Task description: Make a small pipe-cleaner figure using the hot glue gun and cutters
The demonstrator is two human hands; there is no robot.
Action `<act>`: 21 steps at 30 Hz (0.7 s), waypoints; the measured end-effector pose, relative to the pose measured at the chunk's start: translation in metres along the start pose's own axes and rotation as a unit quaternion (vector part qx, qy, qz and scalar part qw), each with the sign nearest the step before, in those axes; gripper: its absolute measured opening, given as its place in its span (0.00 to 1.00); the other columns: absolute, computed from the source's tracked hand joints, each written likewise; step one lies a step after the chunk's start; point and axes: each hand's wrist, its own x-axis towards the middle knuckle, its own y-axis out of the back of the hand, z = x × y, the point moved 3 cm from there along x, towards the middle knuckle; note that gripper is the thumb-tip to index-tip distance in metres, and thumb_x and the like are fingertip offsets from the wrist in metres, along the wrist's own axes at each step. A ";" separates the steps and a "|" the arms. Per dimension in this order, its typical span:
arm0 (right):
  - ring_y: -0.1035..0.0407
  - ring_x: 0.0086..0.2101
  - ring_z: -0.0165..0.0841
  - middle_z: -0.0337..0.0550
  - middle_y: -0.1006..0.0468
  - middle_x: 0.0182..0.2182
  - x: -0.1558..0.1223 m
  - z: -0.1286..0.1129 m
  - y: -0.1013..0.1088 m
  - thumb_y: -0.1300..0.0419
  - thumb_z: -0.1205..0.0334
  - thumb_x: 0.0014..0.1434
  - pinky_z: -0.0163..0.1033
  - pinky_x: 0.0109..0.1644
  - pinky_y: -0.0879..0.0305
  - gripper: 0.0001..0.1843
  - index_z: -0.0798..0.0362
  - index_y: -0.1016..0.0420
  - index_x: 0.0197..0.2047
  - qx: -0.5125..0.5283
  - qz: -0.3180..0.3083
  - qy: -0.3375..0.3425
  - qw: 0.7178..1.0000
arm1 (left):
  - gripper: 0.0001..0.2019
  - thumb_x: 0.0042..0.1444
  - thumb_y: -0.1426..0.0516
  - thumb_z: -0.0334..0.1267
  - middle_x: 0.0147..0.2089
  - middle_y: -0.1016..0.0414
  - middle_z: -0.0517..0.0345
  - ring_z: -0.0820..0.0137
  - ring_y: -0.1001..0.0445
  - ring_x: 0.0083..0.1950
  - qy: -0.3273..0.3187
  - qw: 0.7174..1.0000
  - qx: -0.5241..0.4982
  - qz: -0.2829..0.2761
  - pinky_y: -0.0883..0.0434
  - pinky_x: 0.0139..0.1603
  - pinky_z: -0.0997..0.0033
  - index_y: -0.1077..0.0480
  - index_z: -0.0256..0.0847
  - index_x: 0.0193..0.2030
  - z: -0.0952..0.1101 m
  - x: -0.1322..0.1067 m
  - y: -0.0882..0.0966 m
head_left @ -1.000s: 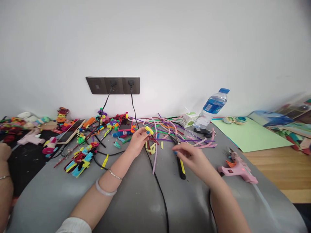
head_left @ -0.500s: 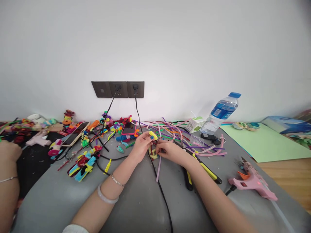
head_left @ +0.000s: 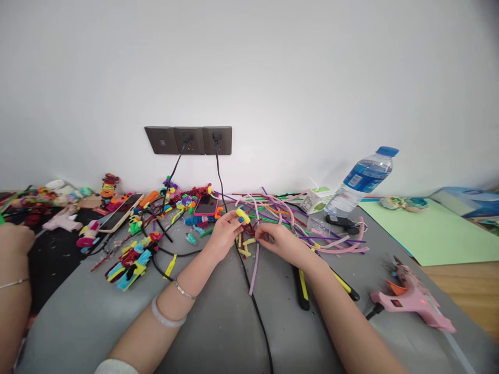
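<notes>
Wall (head_left: 296, 78): pale, plain, with a dark socket panel (head_left: 187, 140) carrying two plugs. Surface (head_left: 218, 332): grey, cluttered along its rear. Green sheet (head_left: 440, 234): flat at the right rear, bare of visible writing. Both forearms reach forward and converge near the middle of the clutter. Left hand (head_left: 225, 236): thumb and fingers pinched on a yellow piece, raised just above the heap. Right hand (head_left: 278, 243): just beside it, palm down, fingers bent inward; whether these grip anything cannot be told. A co-worker's hand (head_left: 17, 244) enters at the far left. Bottle (head_left: 360, 184): blue cap, blue label with pale lettering and a white patch, too small to read; it appears tilted rightward. Glue gun (head_left: 415, 306): pink, lying at the right, no legible mark. Tool handles (head_left: 301, 291): black and yellow, one on each side of the right forearm. Carton (head_left: 316, 200): white and green, its print illegible, straw protruding. Cable tag (head_left: 170, 266): yellow, wording unreadable. Yellow piece (head_left: 243, 215): small, at the left fingertips. Yellow scraps (head_left: 245, 251): short lengths on the surface, beneath and between the hands.
</notes>
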 end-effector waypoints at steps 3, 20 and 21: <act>0.32 0.30 0.31 0.40 0.24 0.32 0.000 0.002 0.005 0.44 0.72 0.57 0.35 0.34 0.37 0.09 0.51 0.25 0.38 0.029 0.051 0.005 0.998 | 0.18 0.36 0.27 0.38 0.34 0.23 0.60 0.76 0.27 0.35 0.000 1.000 -0.003 -0.002 0.33 0.36 0.77 0.23 0.38 0.36 0.001 -0.001 -0.001; 0.27 0.25 0.34 0.39 0.24 0.23 0.000 0.030 0.014 0.30 0.50 0.48 0.39 0.31 0.29 0.15 0.51 0.27 0.31 0.291 0.259 -0.099 0.916 | 0.14 0.43 0.29 0.38 0.38 0.24 0.57 0.74 0.28 0.38 0.033 0.997 0.010 -0.063 0.32 0.38 0.74 0.24 0.38 0.36 0.001 -0.007 -0.009; 0.28 0.24 0.33 0.39 0.25 0.22 0.000 0.029 0.015 0.30 0.50 0.47 0.39 0.30 0.29 0.16 0.51 0.26 0.30 0.293 0.262 -0.103 0.914 | 0.14 0.43 0.29 0.38 0.38 0.24 0.57 0.74 0.28 0.38 0.032 0.997 0.010 -0.064 0.32 0.38 0.74 0.24 0.38 0.36 0.001 -0.007 -0.009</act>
